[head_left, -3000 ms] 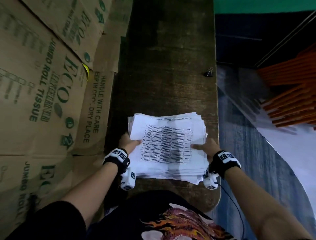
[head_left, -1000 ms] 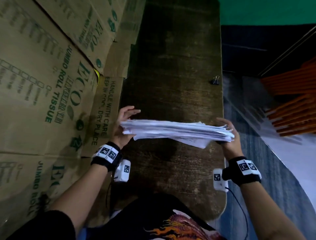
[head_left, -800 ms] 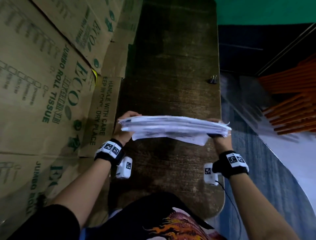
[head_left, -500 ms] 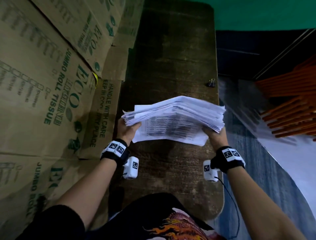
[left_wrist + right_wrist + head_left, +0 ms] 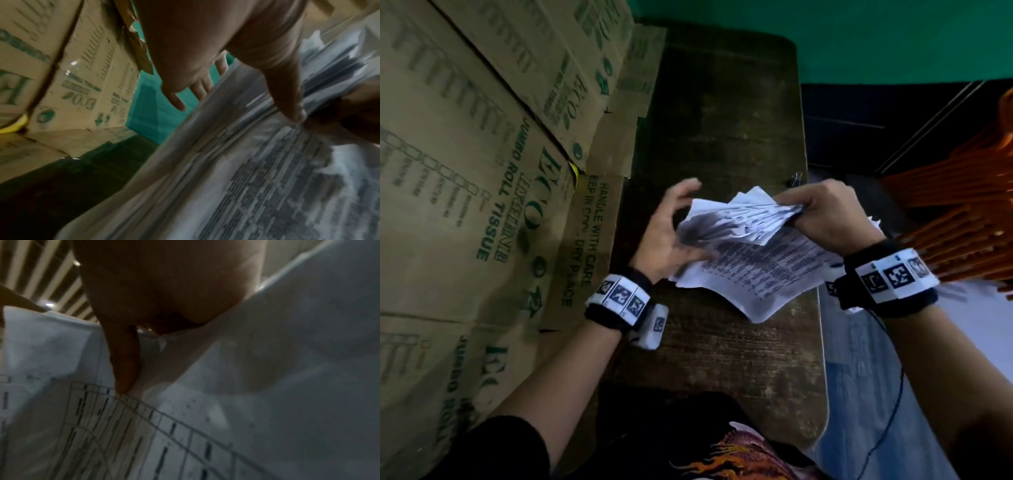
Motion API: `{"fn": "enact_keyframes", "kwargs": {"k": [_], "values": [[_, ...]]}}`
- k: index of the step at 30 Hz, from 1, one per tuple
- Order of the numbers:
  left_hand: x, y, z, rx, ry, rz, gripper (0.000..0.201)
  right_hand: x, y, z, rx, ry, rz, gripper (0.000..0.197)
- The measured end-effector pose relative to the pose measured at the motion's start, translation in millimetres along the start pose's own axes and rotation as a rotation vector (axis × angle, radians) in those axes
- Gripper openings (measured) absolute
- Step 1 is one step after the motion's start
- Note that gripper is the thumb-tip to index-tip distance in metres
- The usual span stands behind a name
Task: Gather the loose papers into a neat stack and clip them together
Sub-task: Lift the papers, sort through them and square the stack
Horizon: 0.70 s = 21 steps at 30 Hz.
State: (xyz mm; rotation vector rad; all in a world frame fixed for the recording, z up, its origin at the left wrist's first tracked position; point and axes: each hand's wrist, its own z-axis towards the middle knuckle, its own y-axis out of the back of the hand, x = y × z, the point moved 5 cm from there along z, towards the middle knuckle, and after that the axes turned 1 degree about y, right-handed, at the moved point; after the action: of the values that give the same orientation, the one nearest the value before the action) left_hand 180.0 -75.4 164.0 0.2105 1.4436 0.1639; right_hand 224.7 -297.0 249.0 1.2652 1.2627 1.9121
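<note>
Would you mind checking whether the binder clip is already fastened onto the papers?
No, the binder clip lies on the table beyond the right hand, apart from the fanned papers.

Half a second ago both hands held the papers [image 5: 753, 260] by opposite side edges as one squared, tilted block above the tabletop [image 5: 726, 356]. Now the right hand [image 5: 825, 216] has shifted to the far edge and grips it from above, and the sheets fan apart. The left hand [image 5: 671, 236] has let go of its edge; its fingers are spread, with the thumb against the fanned pages.
</note>
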Motion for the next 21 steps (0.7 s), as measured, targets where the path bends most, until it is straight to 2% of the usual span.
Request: {"fn": "enact_keyframes", "kwargs": {"k": [2,4,5,7,9,11,12,14,16,17,19,20,21], "values": [[-9.4,-12.8,2.5,0.029,0.072,-0.110,0.071,16.2,5.6,3.0,0.009,0.044,-0.101,0.036],[-11.9,-18.6,-1.2,-0.052,0.156,-0.153,0.037,22.9,5.1,1.2,0.039,0.053,-0.139,0.034],[-10.7,-21.7,-2.2,-0.080,0.165,-0.150,0.028,21.7,2.8,-1.0,0.063,0.041,-0.155,0.030],[-8.4,-21.8,-5.1,-0.117,0.165,-0.124,0.023,11.8,1.3,-7.5,0.148,-0.016,-0.240,0.027],[3.4,-14.6,-6.7,-0.155,0.161,-0.070,0.024,-11.5,4.8,-19.0,0.252,-0.118,-0.394,0.033],[24.8,-3.4,-9.0,-0.204,0.188,-0.049,0.020,-42.1,11.3,-30.9,0.251,-0.203,-0.451,0.031],[33.8,1.5,-10.5,-0.219,0.220,-0.066,0.014,-55.5,12.1,-35.5,0.209,-0.225,-0.363,0.026],[47.5,9.8,-10.5,-0.233,0.252,-0.076,0.023,-76.1,3.6,-42.6,0.093,-0.225,0.121,0.019],[45.5,13.7,-8.8,-0.224,0.220,-0.036,0.021,-82.9,-13.0,-48.0,-0.020,-0.244,0.633,0.028],[44.1,14.5,-8.0,-0.225,0.210,-0.049,0.019,-86.6,-25.4,-50.2,-0.049,-0.281,0.812,0.037],[44.1,14.2,-5.5,-0.212,0.206,-0.059,0.024,-93.3,-55.2,-52.7,-0.064,-0.331,0.970,0.037],[44.5,12.4,-3.7,-0.205,0.218,-0.050,0.024,-96.3,-67.7,-53.4,-0.078,-0.344,0.982,0.035],[43.1,9.3,-3.1,-0.217,0.239,-0.051,0.023,-98.0,-75.7,-53.8,-0.112,-0.365,0.955,0.040]]}}
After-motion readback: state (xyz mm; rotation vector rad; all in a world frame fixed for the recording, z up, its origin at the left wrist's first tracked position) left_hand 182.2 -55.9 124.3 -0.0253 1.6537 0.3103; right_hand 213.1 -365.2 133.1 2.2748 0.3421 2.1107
